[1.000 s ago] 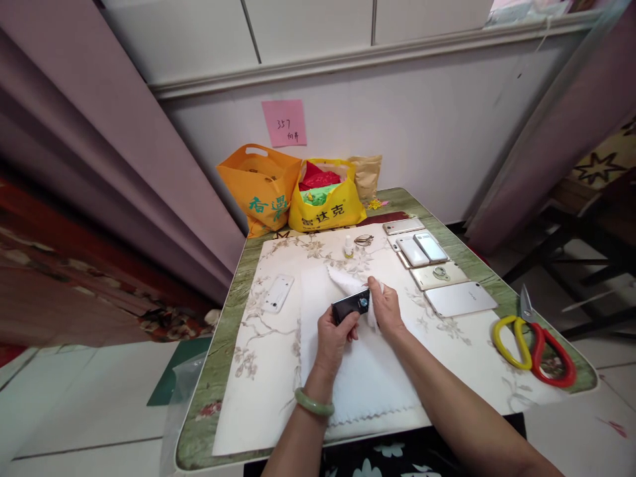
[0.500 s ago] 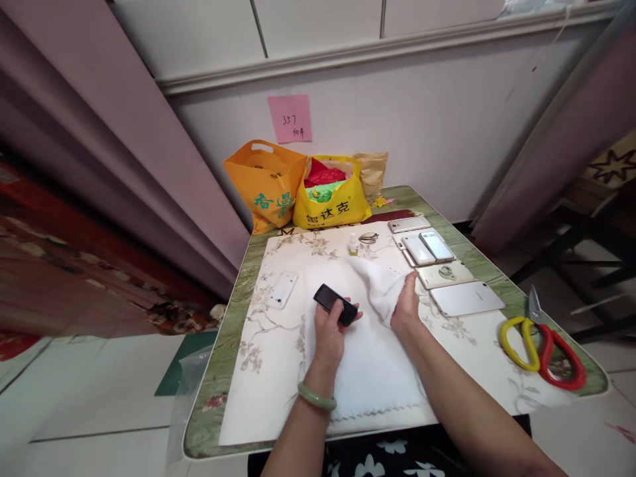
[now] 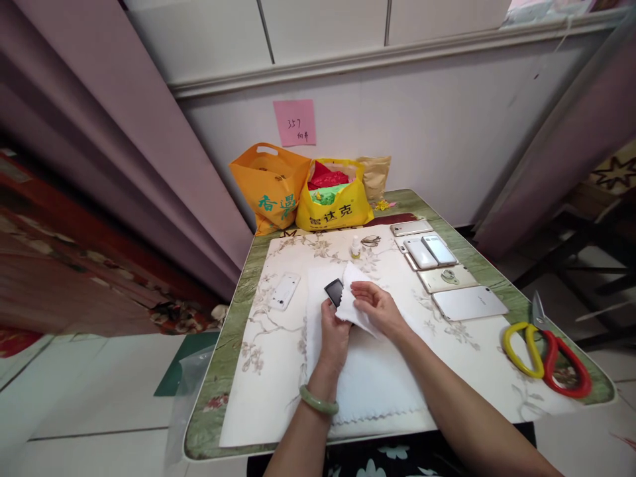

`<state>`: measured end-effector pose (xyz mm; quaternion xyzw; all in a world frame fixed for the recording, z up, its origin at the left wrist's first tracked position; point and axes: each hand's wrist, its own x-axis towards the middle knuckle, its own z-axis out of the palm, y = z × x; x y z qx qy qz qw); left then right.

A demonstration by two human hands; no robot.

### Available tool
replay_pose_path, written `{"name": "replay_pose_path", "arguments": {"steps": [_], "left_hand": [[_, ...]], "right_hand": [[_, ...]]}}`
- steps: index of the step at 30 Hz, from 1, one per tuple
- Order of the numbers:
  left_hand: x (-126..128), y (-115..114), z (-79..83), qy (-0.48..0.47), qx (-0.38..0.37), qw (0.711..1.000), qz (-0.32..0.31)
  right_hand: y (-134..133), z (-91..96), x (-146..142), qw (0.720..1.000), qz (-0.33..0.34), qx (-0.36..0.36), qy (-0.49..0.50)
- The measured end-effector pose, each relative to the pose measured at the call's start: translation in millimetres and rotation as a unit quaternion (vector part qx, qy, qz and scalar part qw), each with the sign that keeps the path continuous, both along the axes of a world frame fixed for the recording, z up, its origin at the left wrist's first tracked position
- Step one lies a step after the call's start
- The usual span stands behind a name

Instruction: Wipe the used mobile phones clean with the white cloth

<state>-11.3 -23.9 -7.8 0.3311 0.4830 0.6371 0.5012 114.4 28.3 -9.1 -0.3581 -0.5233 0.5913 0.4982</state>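
Centre frame, my left hand [image 3: 334, 339] is clasping a black phone [image 3: 334, 291]; my right hand [image 3: 380, 310] is touching white cloth [image 3: 348, 305], grip unclear; tugging could dislodge the phone.

We see a black mobile phone [image 3: 334, 290] held at a slant in the left hand [image 3: 336, 336], its dark screen facing up. Its far end is bare, while the nearer part hides beneath a raised white cloth flap [image 3: 350, 303] with a jagged edge, which the right hand [image 3: 378, 307] touches. Below, we see a white cloth [image 3: 380, 381] spread flat, its near edge wavy; we cannot tell whether flap and spread are one piece.
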Motion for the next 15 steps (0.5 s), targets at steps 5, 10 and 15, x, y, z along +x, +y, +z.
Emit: {"name": "replay_pose_path", "arguments": {"steps": [5,10,15], "left_hand": [[0,-1,8.3,-0.015,0.022,0.998,-0.062],[1,0,12.2,0.027,0.040,0.994,-0.096],[1,-3,10.0,0.082,0.011,0.985,-0.150]], "right_hand": [[-4,2.9,-3,0.998,0.015,0.037,-0.051],[-3,4.5,-2,0.997,-0.023,-0.006,-0.080],[0,8.0,1,0.989,-0.080,-0.115,0.044]]}}
